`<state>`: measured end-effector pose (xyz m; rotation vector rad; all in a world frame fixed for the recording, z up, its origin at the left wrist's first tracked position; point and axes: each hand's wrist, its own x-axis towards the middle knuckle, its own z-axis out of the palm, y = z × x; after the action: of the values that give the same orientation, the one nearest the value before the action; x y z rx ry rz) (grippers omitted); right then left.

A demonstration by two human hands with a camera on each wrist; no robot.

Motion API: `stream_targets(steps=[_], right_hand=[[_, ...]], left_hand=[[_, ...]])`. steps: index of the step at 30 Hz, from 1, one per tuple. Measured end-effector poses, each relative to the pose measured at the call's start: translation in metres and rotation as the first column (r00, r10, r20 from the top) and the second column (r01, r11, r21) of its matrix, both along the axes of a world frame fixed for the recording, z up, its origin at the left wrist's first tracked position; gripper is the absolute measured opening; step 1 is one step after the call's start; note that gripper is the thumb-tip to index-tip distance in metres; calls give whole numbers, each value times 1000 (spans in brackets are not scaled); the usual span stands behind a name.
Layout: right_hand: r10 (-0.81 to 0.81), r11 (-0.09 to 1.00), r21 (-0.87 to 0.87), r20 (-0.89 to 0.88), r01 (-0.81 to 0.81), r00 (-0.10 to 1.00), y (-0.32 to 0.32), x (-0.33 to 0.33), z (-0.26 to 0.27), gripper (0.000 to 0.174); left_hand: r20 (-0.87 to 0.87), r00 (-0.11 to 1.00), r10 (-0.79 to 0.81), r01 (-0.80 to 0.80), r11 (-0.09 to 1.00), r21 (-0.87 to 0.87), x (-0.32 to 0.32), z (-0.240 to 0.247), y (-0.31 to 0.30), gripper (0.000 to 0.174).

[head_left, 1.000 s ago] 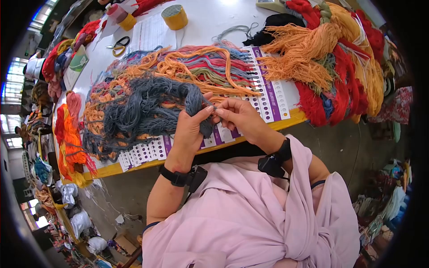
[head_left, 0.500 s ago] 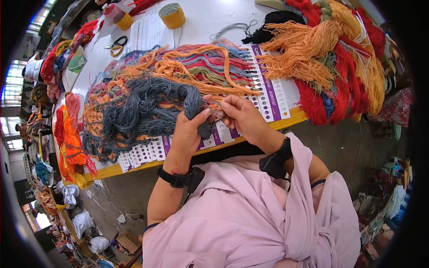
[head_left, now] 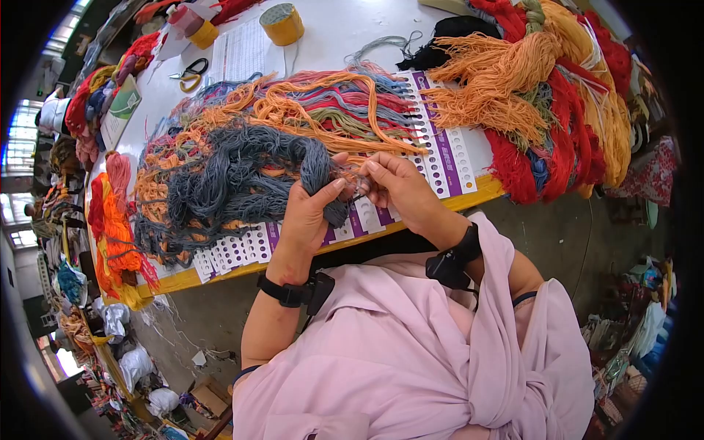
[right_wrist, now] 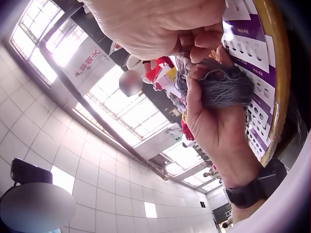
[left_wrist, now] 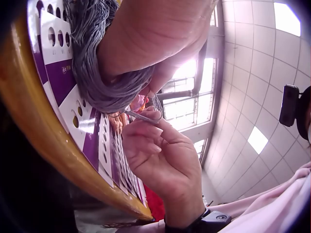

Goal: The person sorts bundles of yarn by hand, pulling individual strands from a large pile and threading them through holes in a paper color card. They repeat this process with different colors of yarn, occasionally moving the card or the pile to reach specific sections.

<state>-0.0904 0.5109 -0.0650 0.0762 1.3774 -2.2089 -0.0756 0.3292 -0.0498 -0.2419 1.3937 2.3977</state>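
Note:
A thick hank of grey yarn (head_left: 242,176) lies over purple-and-white punched cards (head_left: 440,158) at the table's front edge. My left hand (head_left: 312,209) grips the near end of this grey yarn (left_wrist: 104,82), also visible as a bunch (right_wrist: 226,87) in the right wrist view. My right hand (head_left: 392,187) is just to its right, and its fingers (left_wrist: 146,133) pinch a thin grey strand (left_wrist: 143,115) drawn out from the bunch. Both hands hover over the cards near the yellow table edge (head_left: 477,198).
Orange, red and green yarn (head_left: 323,110) spreads under the grey hank. A big pile of orange and red skeins (head_left: 550,95) fills the right. Scissors (head_left: 189,72), a yellow tape roll (head_left: 282,23) and paper sheets lie farther back. More skeins (head_left: 110,220) line the left edge.
The right hand has drawn slightly closer to the left hand and reworked its pinch on the strand. The left hand has kept its hold on the grey yarn.

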Motion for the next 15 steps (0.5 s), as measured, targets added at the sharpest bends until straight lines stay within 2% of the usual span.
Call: stream_targets(steps=[15], right_hand=[[-4, 1000, -14, 23, 5, 1000, 1, 0, 4, 22]], left_hand=[[11, 1000, 7, -7, 1000, 4, 1, 5, 2, 47]])
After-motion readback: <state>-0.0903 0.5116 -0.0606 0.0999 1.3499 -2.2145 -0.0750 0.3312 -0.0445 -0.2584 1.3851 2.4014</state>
